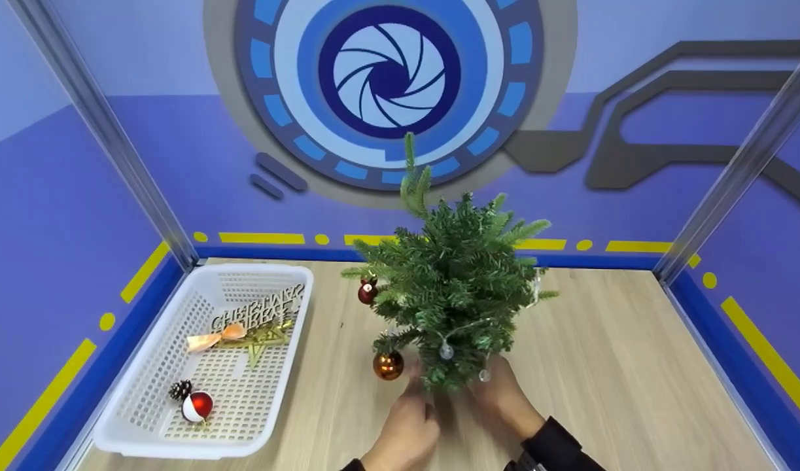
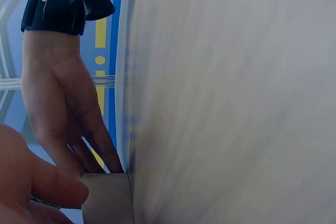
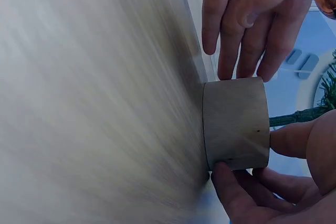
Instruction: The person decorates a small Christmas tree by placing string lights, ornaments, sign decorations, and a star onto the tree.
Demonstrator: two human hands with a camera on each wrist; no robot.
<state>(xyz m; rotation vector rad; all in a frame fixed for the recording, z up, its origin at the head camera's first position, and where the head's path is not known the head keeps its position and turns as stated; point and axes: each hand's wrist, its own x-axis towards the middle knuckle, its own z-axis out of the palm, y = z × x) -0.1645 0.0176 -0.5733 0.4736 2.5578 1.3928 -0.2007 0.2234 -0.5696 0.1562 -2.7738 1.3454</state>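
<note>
A small green Christmas tree [image 1: 452, 281] stands upright on a round wooden base [image 3: 236, 124]. Orange and dark red baubles [image 1: 388, 365] hang at its left, and clear light bulbs [image 1: 446, 351] on its front. With straight fingers, my left hand [image 1: 406, 425] touches one side of the base; the right wrist view shows its fingertips there. Across from it, my right hand [image 1: 504, 396] grips the base, one digit at the top edge and others along the side. From the head view, the branches hide the base and most fingertips.
A white perforated basket [image 1: 282, 399] stands on the left. It holds glittery lettering [image 1: 259, 311], a gold star [image 1: 259, 340], an orange bow [image 1: 220, 337], a pinecone [image 1: 181, 390] and a red-and-white bauble [image 1: 197, 406]. Blue-purple printed walls [image 1: 157, 163] with metal corner posts bound the wooden table [image 1: 615, 366].
</note>
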